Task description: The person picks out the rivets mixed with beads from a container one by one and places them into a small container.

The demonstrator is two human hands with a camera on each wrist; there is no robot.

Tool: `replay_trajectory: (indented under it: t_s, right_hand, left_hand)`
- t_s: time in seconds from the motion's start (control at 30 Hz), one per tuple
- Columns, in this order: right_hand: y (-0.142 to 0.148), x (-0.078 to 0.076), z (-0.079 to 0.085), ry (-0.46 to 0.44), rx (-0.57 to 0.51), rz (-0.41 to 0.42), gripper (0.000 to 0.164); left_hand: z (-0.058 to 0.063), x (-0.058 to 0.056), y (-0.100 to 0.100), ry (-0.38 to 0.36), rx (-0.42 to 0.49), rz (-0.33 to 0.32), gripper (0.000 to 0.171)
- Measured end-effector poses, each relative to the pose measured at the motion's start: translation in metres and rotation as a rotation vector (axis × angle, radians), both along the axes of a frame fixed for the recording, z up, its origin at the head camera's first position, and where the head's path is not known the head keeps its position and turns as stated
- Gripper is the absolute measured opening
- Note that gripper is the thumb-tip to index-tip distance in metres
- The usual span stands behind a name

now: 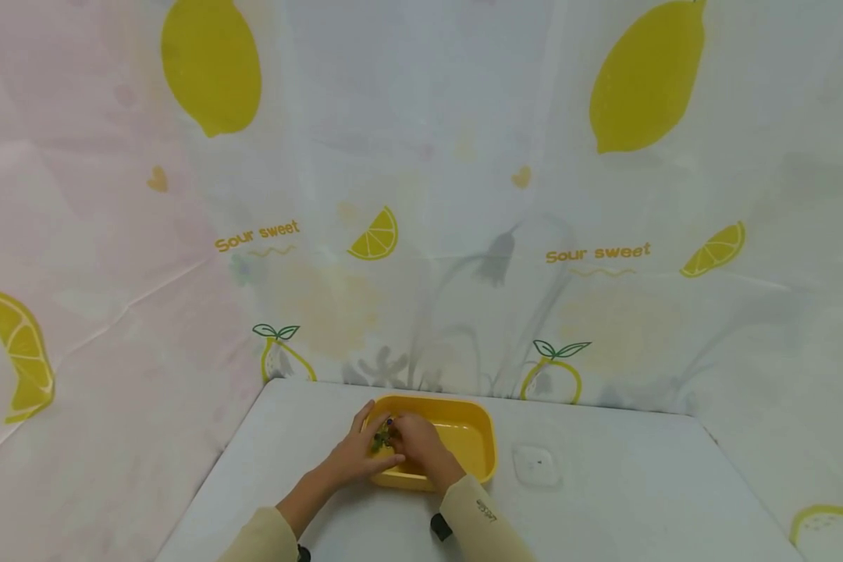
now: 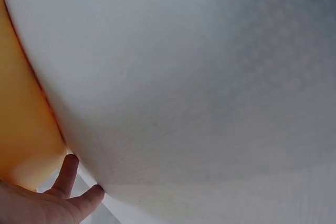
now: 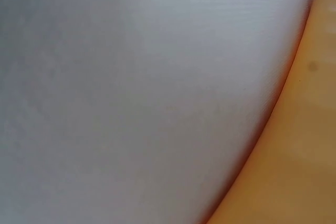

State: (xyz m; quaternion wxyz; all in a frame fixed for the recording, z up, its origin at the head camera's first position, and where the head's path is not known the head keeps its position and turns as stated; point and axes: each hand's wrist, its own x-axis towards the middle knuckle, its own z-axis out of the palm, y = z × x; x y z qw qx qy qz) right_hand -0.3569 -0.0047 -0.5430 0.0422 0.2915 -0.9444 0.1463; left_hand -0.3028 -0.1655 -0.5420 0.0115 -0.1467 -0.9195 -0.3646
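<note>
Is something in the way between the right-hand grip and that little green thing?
Nothing visible stands between them: the right-hand grip is right by the little green thing, over the yellow tray. The left-hand grip is on its other side.

head: above, forward-down | wrist views: close, facing tabletop (image 1: pixel 625 476) | all share yellow tray (image 1: pixel 472 442)

head: soft, even light | glints in yellow tray (image 1: pixel 472 451) | wrist views: dim, grey, softly blurred
</note>
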Motion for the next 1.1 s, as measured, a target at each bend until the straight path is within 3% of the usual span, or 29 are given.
replay_trajectory:
  t_s: [0.37,1.1]
  right_hand:
    - [0.0017,0.0013,0.0049,-0.028,-0.033,0.006,0.009]
    - [0.0043,0.0028,0.0039,-0.105,-0.130,-0.005,0.005]
  left_hand:
    - [-0.0037,-0.0025,-0.0001,0.037,-0.014,-0.008,0.084]
    - [-0.0032,-0.0020,0.0006,0.013,-0.022,0.005,0.084]
